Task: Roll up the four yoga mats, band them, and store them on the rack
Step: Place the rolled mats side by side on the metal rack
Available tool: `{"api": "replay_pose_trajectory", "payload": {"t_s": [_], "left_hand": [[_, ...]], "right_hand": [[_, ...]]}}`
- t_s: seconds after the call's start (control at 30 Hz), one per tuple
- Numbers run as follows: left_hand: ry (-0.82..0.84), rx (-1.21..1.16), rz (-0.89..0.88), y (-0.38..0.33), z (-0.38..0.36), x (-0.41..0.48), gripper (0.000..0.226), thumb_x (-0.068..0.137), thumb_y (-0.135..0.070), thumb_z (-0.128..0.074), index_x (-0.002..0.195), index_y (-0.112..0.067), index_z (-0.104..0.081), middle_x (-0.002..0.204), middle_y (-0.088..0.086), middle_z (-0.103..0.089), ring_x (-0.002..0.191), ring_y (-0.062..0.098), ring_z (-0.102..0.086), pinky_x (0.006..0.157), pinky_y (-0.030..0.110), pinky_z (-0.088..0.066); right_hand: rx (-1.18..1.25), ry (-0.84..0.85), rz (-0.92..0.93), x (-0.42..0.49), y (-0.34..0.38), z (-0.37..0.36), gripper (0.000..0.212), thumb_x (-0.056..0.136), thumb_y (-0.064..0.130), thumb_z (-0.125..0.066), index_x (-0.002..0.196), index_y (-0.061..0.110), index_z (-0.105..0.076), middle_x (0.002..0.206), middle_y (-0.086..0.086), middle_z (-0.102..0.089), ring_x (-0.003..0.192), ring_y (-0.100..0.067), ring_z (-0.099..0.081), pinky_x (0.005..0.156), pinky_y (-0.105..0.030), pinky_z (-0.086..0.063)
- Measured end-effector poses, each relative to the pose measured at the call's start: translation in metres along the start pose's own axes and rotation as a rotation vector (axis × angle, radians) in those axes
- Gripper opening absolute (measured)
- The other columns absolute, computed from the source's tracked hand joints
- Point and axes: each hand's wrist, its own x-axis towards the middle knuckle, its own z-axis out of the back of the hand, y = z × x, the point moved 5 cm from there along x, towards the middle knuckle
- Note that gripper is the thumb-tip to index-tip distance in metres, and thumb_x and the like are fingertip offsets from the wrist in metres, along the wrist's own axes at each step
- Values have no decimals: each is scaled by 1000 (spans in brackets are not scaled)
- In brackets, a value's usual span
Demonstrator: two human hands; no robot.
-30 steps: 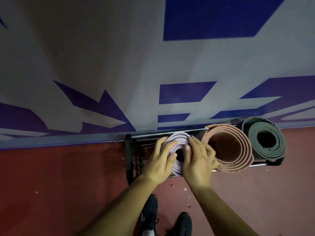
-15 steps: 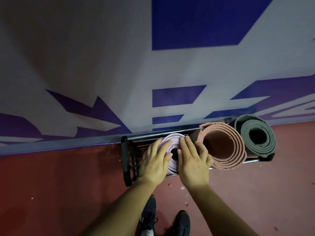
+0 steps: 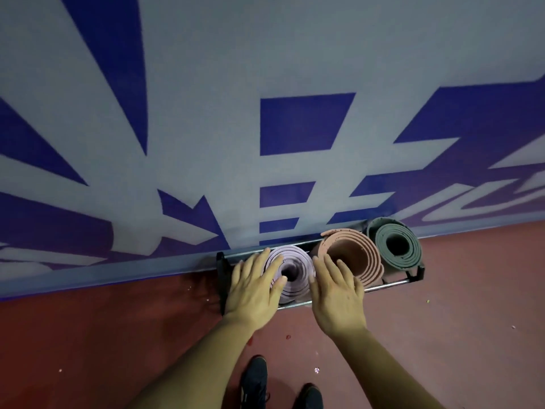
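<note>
Three rolled mats are sitting in the black rack (image 3: 221, 276) by the far wall, spiral ends facing the camera. Left hand (image 3: 253, 287) is resting, fingers straight and gripping nothing, on the lilac mat (image 3: 298, 258). Right hand (image 3: 336, 293) is lying flat and released beside it, thumb at its rim. Salmon mat (image 3: 368, 255) and grey-green mat (image 3: 410, 246) are sitting further right.

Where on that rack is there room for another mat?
Only a narrow gap between the black left end of the rack and the lilac mat, under the left hand. Rightward is crowded: pink mat and grey mat sit packed to the far end. The red floor left of the rack is bare.
</note>
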Motion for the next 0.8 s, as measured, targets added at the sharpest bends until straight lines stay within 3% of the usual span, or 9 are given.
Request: {"api": "replay_pose_trajectory", "payload": {"t_s": [0.27,0.57,0.8], "left_hand": [[-158,-59,48,-36,36,-68,61,100,-57,-13,151,-35,-40,156,-5,-40,142,21,-37,118,46,-25],[-169,-82,176,-56,39,-185,70,95,-60,-2,157,-38,-28,164,-8,-25,149,16,-21,121,40,-9],[-266,-118,238,-19,65,-252,75,92,-60,1,156,-36,-30,163,-7,-28,148,17,-24,121,40,-10]], "right_hand": [[118,-11,18,-52,9,36,52,108,47,-28,159,36,-27,168,8,-23,155,-22,-13,121,-49,-12],[139,10,103,-132,12,50,53,107,50,-30,159,37,-28,168,9,-24,155,-18,-11,120,-51,-14],[160,-2,229,-184,73,48,54,107,50,-32,159,36,-28,167,8,-26,154,-19,-14,120,-48,-14]]}}
